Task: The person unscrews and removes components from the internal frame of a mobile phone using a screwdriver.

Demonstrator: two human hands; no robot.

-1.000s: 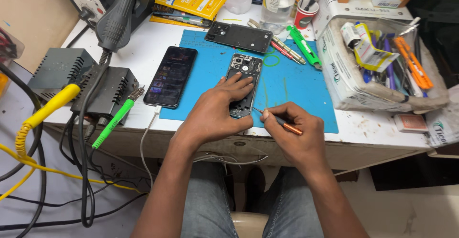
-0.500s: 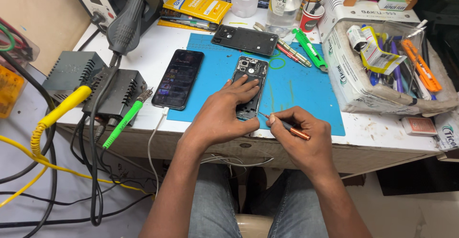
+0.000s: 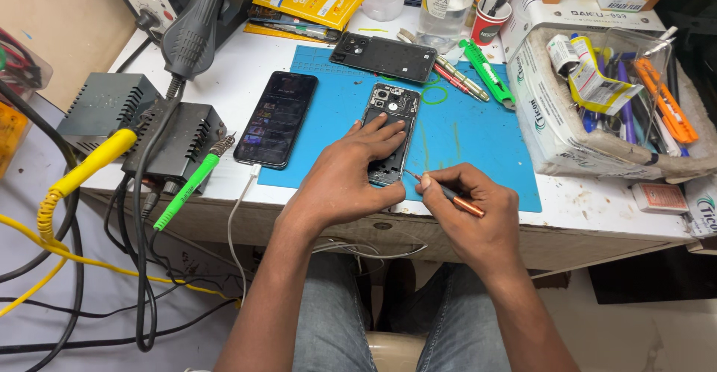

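Right hand (image 3: 470, 211) shifted closer, left hand (image 3: 351, 170) hiding opened phone (image 3: 390, 118)

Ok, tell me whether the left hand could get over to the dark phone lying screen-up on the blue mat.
Probably yes. The left hand rests on the opened phone, and the dark phone lies just beside it on the blue mat, with only bare mat between them.

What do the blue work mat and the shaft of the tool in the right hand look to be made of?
Blue mat: likely silicone or rubber, matte, lying flat and unglared. Tool in the right hand: seemingly metal, copper-coloured with a slight sheen, thin tip.
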